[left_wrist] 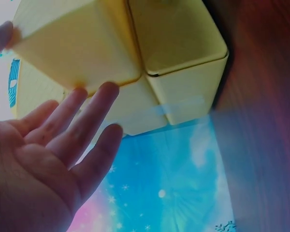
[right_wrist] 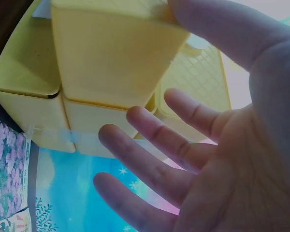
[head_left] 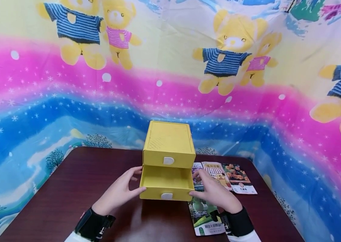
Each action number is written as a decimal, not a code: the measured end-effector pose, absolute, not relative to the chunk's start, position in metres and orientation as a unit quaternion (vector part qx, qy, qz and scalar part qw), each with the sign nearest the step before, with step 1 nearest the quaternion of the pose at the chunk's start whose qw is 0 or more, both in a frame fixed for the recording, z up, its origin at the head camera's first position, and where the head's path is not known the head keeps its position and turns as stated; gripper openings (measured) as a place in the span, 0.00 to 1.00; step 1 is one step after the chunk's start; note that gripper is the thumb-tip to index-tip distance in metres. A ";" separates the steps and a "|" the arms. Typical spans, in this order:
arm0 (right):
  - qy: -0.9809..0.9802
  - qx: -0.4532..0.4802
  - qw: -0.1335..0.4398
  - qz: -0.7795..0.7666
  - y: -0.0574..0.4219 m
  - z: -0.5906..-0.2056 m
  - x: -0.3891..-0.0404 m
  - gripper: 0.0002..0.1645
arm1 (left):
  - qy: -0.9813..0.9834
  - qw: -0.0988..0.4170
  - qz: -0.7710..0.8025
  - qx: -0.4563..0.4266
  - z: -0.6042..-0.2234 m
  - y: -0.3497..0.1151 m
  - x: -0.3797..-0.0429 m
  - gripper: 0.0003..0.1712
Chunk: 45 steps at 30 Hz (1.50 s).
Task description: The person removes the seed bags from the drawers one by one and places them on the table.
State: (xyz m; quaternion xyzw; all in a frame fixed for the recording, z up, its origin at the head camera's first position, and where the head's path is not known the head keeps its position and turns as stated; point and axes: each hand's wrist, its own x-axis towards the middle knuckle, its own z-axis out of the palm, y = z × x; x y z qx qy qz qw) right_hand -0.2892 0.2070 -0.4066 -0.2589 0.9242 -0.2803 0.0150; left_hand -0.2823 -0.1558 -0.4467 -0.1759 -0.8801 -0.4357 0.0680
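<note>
A yellow two-drawer desktop box [head_left: 170, 136] stands on the table, its lower drawer [head_left: 176, 194] pulled out toward me and bare inside. White tabs mark both drawer fronts. At the drawer's left front corner, my left hand [head_left: 119, 190] touches with the thumb, its other fingers extended along the side. My right hand [head_left: 215, 191] mirrors it, thumb against the right front corner. Both wrist views show spread, fairly straight fingers beside the drawer's side wall [left_wrist: 82, 48], with the right thumb [right_wrist: 212, 24] at the front edge.
Several flat printed packets lie right of the box, including one with orange flowers [head_left: 239, 178] and a green one [head_left: 206, 220] partly under the right wrist. Behind the dark wooden table [head_left: 97, 168] hangs a curtain [head_left: 164, 97] with bears printed on it.
</note>
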 end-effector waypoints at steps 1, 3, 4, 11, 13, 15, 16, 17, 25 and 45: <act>0.924 -0.254 0.014 -0.286 0.207 -0.407 -0.290 0.31 | -0.881 0.073 -0.435 -0.172 -0.448 -0.155 -0.283 0.44; 0.924 -0.243 0.012 -0.294 0.206 -0.409 -0.291 0.31 | -0.881 0.087 -0.432 -0.170 -0.451 -0.153 -0.284 0.42; 0.925 -0.239 0.011 -0.297 0.206 -0.410 -0.292 0.31 | -0.881 0.094 -0.432 -0.169 -0.452 -0.152 -0.285 0.41; 0.933 -0.204 -0.011 -0.297 0.201 -0.415 -0.296 0.28 | -0.881 0.125 -0.432 -0.148 -0.461 -0.146 -0.289 0.34; 0.936 -0.190 -0.013 -0.297 0.199 -0.416 -0.297 0.26 | -0.879 0.125 -0.438 -0.143 -0.463 -0.144 -0.290 0.32; 0.938 -0.180 -0.017 -0.297 0.197 -0.417 -0.298 0.25 | -0.878 0.125 -0.442 -0.138 -0.465 -0.143 -0.291 0.31; 0.938 -0.177 -0.020 -0.297 0.196 -0.418 -0.299 0.25 | -0.878 0.126 -0.442 -0.136 -0.466 -0.142 -0.291 0.30; 0.938 -0.174 -0.023 -0.298 0.196 -0.418 -0.300 0.24 | -0.878 0.127 -0.442 -0.133 -0.467 -0.141 -0.292 0.30; 0.936 -0.158 -0.062 -0.308 0.192 -0.427 -0.308 0.24 | -0.877 0.129 -0.451 -0.106 -0.471 -0.141 -0.297 0.28; 0.917 -0.142 -0.133 -0.349 0.189 -0.452 -0.325 0.22 | -0.868 0.131 -0.470 -0.090 -0.475 -0.137 -0.316 0.24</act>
